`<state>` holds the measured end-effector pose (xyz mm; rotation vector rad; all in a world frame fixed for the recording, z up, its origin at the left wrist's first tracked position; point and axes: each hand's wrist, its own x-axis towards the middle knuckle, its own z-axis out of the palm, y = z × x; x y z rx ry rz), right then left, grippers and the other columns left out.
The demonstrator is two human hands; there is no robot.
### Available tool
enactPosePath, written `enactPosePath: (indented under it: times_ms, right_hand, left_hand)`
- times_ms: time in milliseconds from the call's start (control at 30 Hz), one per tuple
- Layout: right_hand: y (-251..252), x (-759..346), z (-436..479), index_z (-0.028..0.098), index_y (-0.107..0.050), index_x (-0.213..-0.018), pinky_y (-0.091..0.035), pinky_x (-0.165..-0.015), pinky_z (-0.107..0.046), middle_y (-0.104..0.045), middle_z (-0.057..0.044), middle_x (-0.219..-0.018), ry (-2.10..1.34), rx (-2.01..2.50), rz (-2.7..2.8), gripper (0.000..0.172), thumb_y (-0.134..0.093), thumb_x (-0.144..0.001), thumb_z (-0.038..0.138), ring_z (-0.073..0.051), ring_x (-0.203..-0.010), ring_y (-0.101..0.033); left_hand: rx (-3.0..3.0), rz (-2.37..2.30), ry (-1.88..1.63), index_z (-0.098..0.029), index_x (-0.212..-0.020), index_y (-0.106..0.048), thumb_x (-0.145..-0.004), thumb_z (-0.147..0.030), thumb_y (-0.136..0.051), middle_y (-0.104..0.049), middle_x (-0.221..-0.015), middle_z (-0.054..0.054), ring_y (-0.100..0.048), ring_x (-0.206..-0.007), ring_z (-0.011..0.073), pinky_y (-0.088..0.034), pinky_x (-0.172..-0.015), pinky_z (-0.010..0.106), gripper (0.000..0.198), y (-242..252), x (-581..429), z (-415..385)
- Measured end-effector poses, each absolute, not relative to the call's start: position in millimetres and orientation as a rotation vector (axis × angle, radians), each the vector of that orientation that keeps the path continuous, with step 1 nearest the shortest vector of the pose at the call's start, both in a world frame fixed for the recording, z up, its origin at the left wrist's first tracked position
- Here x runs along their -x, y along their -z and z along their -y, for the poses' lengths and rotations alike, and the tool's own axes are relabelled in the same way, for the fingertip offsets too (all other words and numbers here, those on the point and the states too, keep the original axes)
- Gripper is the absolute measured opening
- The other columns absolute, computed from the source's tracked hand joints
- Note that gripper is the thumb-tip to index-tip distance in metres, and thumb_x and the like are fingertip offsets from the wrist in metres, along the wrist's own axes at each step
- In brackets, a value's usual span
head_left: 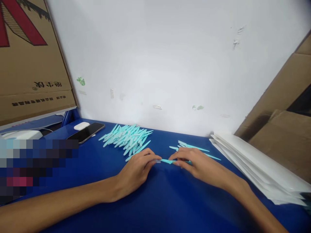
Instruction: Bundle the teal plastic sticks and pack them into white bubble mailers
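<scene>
A slim turquoise plastic stick (166,161) is held level between my two hands, just above the blue table. My left hand (141,163) pinches its left end, where a small pale, see-through piece shows at the fingertips. Thumb and fingers of my right hand (191,160) close on the stick farther right and cover part of it. A heap of similar turquoise sticks (128,137) lies beyond my left hand. Several more sticks (194,147) lie behind my right hand, partly hidden by it.
The blue table (155,207) meets a white wall (155,64). At left lie a phone (87,132) and a white case (82,126), below a cardboard box (31,64). White sheets or bags (255,168) are stacked at right, beside more cardboard (279,139). A blurred patch covers the left edge.
</scene>
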<state>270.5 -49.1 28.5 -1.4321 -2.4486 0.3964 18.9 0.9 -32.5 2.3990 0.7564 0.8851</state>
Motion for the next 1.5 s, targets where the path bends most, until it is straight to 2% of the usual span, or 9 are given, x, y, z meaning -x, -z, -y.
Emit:
enactPosePath:
  times_ms: [167, 367, 533, 700, 833, 967, 1100, 1233, 1500]
  right_hand:
    - [-22.6, -268.1, 45.4, 0.03, -0.066, -0.124, -0.038, -0.107, -0.045, -0.069, -0.004, -0.121, -0.418, 1.371, 2.476, 0.036, -0.039, -0.104, 0.042, -0.027, -0.127, -0.053]
    - [-21.0, -268.0, 41.7, 0.029, -0.067, -0.125, -0.038, -0.108, -0.046, -0.07, -0.005, -0.118, -0.398, 1.316, 2.476, 0.038, -0.038, -0.104, 0.042, -0.028, -0.123, -0.056]
    - [-22.5, -267.5, 42.2, 0.03, -0.067, -0.126, -0.039, -0.106, -0.044, -0.071, -0.004, -0.118, -0.37, 1.31, 2.48, 0.036, -0.039, -0.104, 0.039, -0.026, -0.12, -0.057]
    - [-24.2, -267.5, 42.2, 0.032, -0.067, -0.124, -0.04, -0.104, -0.041, -0.071, -0.003, -0.112, -0.328, 1.294, 2.494, 0.035, -0.038, -0.105, 0.033, -0.023, -0.11, -0.061]
    - [-23.7, -268.2, 41.9, 0.031, -0.067, -0.124, -0.041, -0.103, -0.041, -0.071, -0.004, -0.113, -0.327, 1.272, 2.501, 0.035, -0.038, -0.105, 0.032, -0.023, -0.11, -0.061]
    - [-21.7, -258.9, 44.0, 0.032, -0.069, -0.122, -0.046, -0.089, -0.037, -0.069, -0.005, -0.107, -0.322, 1.271, 2.471, 0.034, -0.04, -0.105, 0.035, -0.022, -0.098, -0.063]
    - [-17.0, -245.5, 46.4, 0.032, -0.07, -0.119, -0.045, -0.075, -0.031, -0.068, -0.004, -0.093, -0.286, 1.267, 2.392, 0.029, -0.046, -0.103, 0.034, -0.019, -0.085, -0.061]
    - [-12.7, -241.5, 46.1, 0.031, -0.072, -0.116, -0.044, -0.073, -0.029, -0.068, -0.003, -0.09, -0.294, 1.243, 2.323, 0.026, -0.051, -0.101, 0.034, -0.018, -0.082, -0.062]
    - [-8.1, -239.7, 43.7, 0.03, -0.075, -0.11, -0.044, -0.073, -0.026, -0.069, 0.0, -0.087, -0.339, 1.241, 2.285, 0.021, -0.057, -0.099, 0.029, -0.015, -0.08, -0.062]
  left_hand:
    - [-2.337, -0.729, -0.925, -0.025, -0.115, -0.069, -0.101, -0.02, -0.047, -0.066, -0.102, 0.004, -0.061, -0.09, 0.0157, -0.049, -0.081, 0.029, 0.027, 30.3, -19.1, -0.5]
    - [-2.216, -0.809, -0.949, -0.025, -0.111, -0.072, -0.1, -0.026, -0.05, -0.067, -0.098, 0.005, -0.06, -0.086, 0.0165, -0.048, -0.073, 0.027, 0.024, 28.8, -18.4, -2.0]
    - [-2.183, -0.788, -0.959, -0.026, -0.11, -0.073, -0.1, -0.025, -0.05, -0.068, -0.1, 0.004, -0.061, -0.088, 0.0165, -0.048, -0.075, 0.027, 0.025, 27.8, -17.5, -1.2]
    - [-2.203, -0.796, -0.938, -0.027, -0.109, -0.073, -0.1, -0.021, -0.05, -0.067, -0.099, 0.003, -0.061, -0.088, 0.0155, -0.048, -0.075, 0.027, 0.026, 26.7, -17.1, -0.6]
    - [-2.223, -0.784, -0.935, -0.026, -0.107, -0.073, -0.099, -0.021, -0.05, -0.067, -0.099, 0.004, -0.061, -0.088, 0.0155, -0.049, -0.073, 0.027, 0.025, 25.2, -17.9, 0.1]
    - [-2.144, -0.767, -0.921, -0.026, -0.107, -0.073, -0.097, -0.024, -0.056, -0.067, -0.096, 0.003, -0.063, -0.082, 0.0146, -0.052, -0.067, 0.024, 0.02, 22.6, -19.4, 2.9]
    - [-1.98, -0.728, -0.973, -0.021, -0.103, -0.073, -0.096, -0.027, -0.057, -0.066, -0.093, 0.004, -0.064, -0.069, 0.0119, -0.051, -0.053, 0.02, 0.018, 23.7, -19.5, 4.5]
    - [-1.887, -0.707, -1.006, -0.018, -0.097, -0.072, -0.095, -0.029, -0.058, -0.064, -0.089, 0.005, -0.061, -0.059, 0.0099, -0.049, -0.043, 0.018, 0.019, 27.3, -18.9, 2.7]
    - [-1.954, -0.709, -0.928, -0.017, -0.091, -0.072, -0.097, -0.026, -0.051, -0.061, -0.089, 0.005, -0.062, -0.059, 0.0099, -0.049, -0.042, 0.018, 0.024, 29.7, -16.6, -1.0]
